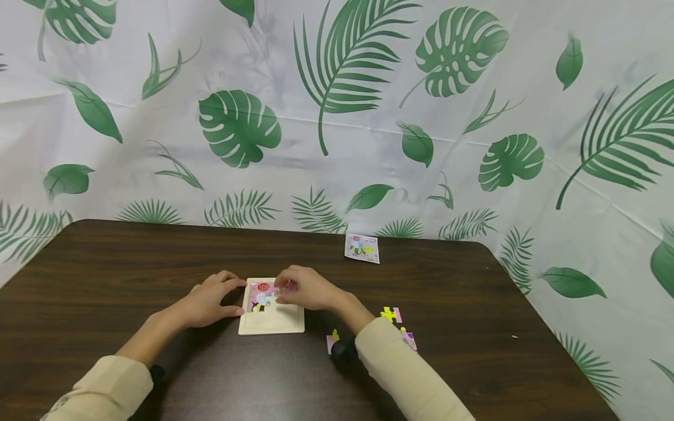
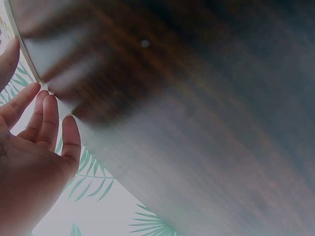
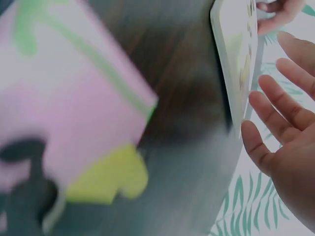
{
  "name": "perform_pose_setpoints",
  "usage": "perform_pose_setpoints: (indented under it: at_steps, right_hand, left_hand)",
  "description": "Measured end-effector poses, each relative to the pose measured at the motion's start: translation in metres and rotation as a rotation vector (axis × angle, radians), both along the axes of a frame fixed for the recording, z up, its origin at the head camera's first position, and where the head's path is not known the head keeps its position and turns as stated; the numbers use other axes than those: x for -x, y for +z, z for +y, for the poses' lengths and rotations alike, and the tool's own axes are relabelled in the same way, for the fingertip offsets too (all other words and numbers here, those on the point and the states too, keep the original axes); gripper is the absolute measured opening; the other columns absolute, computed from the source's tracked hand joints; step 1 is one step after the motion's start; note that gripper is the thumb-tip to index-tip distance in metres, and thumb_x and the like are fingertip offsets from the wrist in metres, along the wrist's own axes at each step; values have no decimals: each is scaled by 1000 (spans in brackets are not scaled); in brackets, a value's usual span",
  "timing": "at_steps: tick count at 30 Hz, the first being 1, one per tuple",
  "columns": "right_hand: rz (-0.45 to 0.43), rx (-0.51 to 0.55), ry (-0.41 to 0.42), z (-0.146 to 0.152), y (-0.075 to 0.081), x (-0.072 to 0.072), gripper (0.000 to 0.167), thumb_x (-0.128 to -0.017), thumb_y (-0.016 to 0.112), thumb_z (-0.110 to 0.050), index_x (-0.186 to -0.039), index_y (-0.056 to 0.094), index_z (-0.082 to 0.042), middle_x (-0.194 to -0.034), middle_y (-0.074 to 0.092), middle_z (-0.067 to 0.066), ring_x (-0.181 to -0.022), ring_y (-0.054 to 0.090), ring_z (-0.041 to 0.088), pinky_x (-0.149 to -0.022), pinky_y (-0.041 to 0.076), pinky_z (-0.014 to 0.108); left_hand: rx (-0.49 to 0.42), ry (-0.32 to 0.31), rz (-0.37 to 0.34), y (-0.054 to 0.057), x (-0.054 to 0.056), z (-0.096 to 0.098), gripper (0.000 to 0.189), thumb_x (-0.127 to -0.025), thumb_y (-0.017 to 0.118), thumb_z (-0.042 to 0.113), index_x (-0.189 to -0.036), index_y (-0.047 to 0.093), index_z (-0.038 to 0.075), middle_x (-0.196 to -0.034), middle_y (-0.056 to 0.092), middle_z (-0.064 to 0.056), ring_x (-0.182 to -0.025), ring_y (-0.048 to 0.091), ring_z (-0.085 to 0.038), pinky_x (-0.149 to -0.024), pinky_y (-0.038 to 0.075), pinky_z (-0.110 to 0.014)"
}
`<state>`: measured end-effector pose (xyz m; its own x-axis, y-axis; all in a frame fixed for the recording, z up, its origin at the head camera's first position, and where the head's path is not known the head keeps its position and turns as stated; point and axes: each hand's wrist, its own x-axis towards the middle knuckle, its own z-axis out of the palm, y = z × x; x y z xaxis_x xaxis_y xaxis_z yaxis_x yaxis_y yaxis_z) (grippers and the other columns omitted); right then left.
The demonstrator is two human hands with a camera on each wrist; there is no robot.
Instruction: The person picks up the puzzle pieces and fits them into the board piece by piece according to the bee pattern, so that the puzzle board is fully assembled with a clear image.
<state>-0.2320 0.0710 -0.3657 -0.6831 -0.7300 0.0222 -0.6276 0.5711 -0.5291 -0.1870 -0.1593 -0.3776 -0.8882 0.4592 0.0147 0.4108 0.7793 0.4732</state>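
- your left hand (image 1: 213,298) lies at the left edge of the puzzle board (image 1: 279,324), thumb and fingers spread with a wide gap between them, fingertips at the edge; it has hold of nothing but steadies along that side.
- your right hand (image 1: 308,288) is over the board's upper right part, fingers loosely bent, thumb and forefinger tips a little apart; no piece shows pinched between them, and you cannot tell how firmly they touch the board.
- the board lies flat on the dark brown table (image 1: 453,374), between your hands; fitted pieces (image 1: 258,299) fill its upper left, pink with a red round patch, and its lower part shows bare pale wood.
- to the right of the board, near your right forearm, lie three loose pieces: a yellow and pink one (image 1: 389,314), one partly behind your sleeve (image 1: 408,339), and one beside the dark wrist device (image 1: 343,352).
- a bee picture card (image 1: 362,248) lies near the table's far edge, before a white leaf-print cloth (image 1: 363,169).
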Motion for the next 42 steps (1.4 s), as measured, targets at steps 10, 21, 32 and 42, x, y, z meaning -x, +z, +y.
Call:
perform_pose_setpoints:
  at_steps: [10, 21, 32, 42]
  right_hand:
    - [-34, -24, -42, 32, 4, 6, 23, -83, 68, -15, -103, 63, -5, -94, 59, 6, -86, 53, 20, -76, 43, 27]
    - [-93, -36, -73, 82, 11, 10, 29, -84, 67, -22, -107, 62, -5, -101, 61, 5, -89, 54, 19, -79, 45, 33]
    - [-112, -75, -104, 130, 9, 4, 29, -84, 68, -23, -104, 63, -3, -98, 61, 6, -81, 53, 13, -73, 45, 27]
    - [-94, -109, -116, 150, 5, -13, 26, -83, 69, -24, -101, 64, -6, -96, 59, 1, -87, 53, 19, -78, 45, 36]
  left_hand:
    - [3, 5, 4, -1, 0, 0, 54, -80, 70, 29, -123, 53, 0, -118, 47, -21, -110, 43, -41, -81, 33, -63]
    - [3, 12, 0, -2, -1, 1, 55, -79, 70, 29, -123, 53, 1, -118, 47, -21, -110, 43, -41, -82, 33, -63]
    - [4, 8, 3, -2, 0, 0, 56, -79, 71, 30, -123, 53, 1, -117, 47, -21, -109, 43, -41, -81, 33, -62]
    - [4, 8, 3, -1, -2, 1, 55, -80, 70, 29, -123, 53, 0, -118, 47, -21, -110, 42, -41, -81, 33, -63]
